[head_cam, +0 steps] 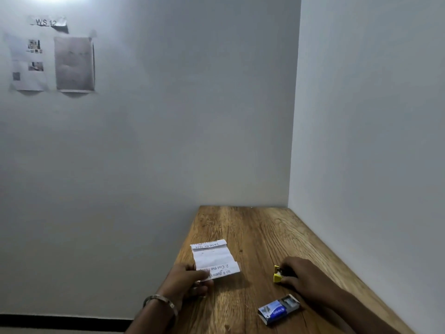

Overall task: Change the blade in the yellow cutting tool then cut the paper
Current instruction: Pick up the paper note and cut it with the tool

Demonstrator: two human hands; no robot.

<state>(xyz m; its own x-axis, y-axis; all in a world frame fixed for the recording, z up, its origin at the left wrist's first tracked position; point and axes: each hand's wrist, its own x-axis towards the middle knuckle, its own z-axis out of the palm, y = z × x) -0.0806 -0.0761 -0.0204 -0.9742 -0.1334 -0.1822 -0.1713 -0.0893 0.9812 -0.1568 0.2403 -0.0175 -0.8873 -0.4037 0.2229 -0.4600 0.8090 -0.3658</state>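
- A person's left hand (190, 277) pinches the near-left corner of a creased, printed sheet of paper (215, 260) on a wooden table (255, 232), thumb on top, the other fingers curled under the edge.
- The paper lies partly unfolded at about 9 o'clock from the table's middle; its near end lifts slightly and casts a shadow on the wood.
- The right hand (301, 276) rests at about 3 o'clock from the paper, well apart from the left hand, its fingers curled over the yellow cutting tool (277, 274).
- Only the tool's yellow front end and a small dark part show beyond the fingers; the rest is hidden under the hand, so the blade's state cannot be told.
- A small blue blade box (278, 309) lies at about 6 o'clock from the tool, near the right forearm, with its inner tray slid partly out toward the right.
- A metal bangle (160, 301) circles the left wrist at the table's near-left edge.
- The table stands in a corner of grey-white walls (168, 141); at about 10 o'clock, high on the left wall, hang taped sheets (51, 65) under a label reading "WS 12" (48, 21).
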